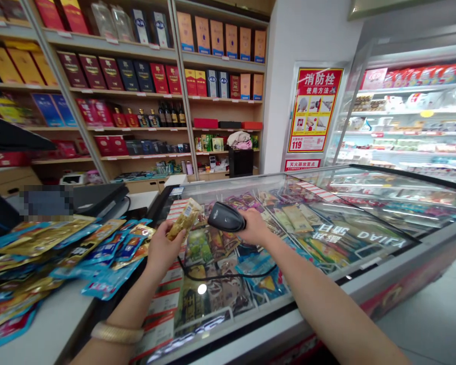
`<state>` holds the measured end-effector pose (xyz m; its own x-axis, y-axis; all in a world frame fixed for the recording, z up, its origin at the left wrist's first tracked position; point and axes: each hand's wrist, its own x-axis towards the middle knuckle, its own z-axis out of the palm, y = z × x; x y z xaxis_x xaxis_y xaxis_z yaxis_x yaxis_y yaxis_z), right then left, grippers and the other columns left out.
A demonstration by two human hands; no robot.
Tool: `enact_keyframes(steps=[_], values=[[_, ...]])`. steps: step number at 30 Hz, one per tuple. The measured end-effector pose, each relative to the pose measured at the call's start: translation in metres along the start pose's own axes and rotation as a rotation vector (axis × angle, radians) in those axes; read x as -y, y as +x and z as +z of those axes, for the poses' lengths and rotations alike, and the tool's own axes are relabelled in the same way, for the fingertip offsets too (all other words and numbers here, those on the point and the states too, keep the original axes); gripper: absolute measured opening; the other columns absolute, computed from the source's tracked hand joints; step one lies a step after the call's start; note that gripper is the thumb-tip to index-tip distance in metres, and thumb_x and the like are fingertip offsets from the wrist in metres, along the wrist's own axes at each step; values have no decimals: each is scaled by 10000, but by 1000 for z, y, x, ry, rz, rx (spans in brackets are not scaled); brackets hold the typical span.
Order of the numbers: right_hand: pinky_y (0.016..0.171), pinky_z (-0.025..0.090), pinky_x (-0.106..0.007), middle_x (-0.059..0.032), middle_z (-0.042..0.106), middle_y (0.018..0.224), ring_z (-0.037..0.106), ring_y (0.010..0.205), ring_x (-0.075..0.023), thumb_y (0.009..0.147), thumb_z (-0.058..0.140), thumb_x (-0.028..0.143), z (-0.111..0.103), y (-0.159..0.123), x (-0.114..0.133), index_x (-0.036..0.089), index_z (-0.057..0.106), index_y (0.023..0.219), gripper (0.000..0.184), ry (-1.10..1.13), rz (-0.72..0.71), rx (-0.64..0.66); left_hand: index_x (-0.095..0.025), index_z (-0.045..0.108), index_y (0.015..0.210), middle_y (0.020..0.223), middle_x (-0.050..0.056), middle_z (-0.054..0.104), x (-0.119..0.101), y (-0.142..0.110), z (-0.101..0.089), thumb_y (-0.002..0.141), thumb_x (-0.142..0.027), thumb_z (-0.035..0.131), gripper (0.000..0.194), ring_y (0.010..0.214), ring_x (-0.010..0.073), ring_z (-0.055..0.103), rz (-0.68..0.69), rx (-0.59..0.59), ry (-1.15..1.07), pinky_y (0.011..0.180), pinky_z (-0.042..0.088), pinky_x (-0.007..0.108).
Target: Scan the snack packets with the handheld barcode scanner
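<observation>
My left hand (164, 249) is closed on a small gold snack packet (185, 217), held up with a white barcode label at its upper end. Opposite it, my right hand (255, 228) grips a black handheld barcode scanner (226, 217), its head turned left toward the packet with a small gap between. The scanner's black cable (228, 277) loops over the glass top of a chest freezer (220, 317). Both hands are above that glass, through which several wrapped packs show. Left of my left hand, many gold and blue snack packets (110, 248) lie piled on a counter.
The white counter (61, 317) runs along the left, beside dark checkout equipment (99, 197). Wooden shelves (137, 94) with boxes and bottles stand behind. A red notice (314, 109) hangs on the wall, and a lit chilled display (414, 114) stands at the right.
</observation>
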<state>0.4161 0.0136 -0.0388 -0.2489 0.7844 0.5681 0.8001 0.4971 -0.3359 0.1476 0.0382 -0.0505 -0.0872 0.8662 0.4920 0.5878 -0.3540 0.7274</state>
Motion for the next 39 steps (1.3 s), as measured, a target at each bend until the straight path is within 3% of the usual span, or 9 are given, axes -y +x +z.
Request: enact_keyframes(steps=[9,21,29,33,39], values=[[710,370,-252,-19,751,786,688,775,-201,709,754,338,1,-2,2,217,711,896,227,-27,4,38,-225,521,764,756,6,635,-12,-4,7,703,-381,583,178,733,194,604,37,41,-20,712,490,317],[717,390,-252,-14,744,769,671,724,-192,710,726,326,5,-2,-1,230,717,933,243,-25,-24,12,-224,523,763,763,10,639,-11,-5,5,696,-383,595,187,717,191,599,32,20,-18,711,496,321],[683,382,-267,-29,734,753,659,700,-200,685,718,347,6,-3,-5,201,710,839,212,-35,8,-1,-225,512,782,758,3,628,-15,-7,2,718,-381,567,177,718,180,601,17,-15,-1,690,482,301],[683,397,-270,-28,730,728,663,693,-207,682,705,332,4,-5,-7,207,717,806,177,-3,30,-41,-229,526,774,749,8,636,-20,5,-27,726,-377,565,160,723,197,610,32,-146,165,687,476,311],[689,440,-272,-51,758,823,700,791,-242,703,705,357,0,-4,-9,221,733,961,293,68,58,-30,-216,561,772,820,50,648,-1,16,-113,792,-380,522,170,830,258,621,211,-316,614,807,465,397]])
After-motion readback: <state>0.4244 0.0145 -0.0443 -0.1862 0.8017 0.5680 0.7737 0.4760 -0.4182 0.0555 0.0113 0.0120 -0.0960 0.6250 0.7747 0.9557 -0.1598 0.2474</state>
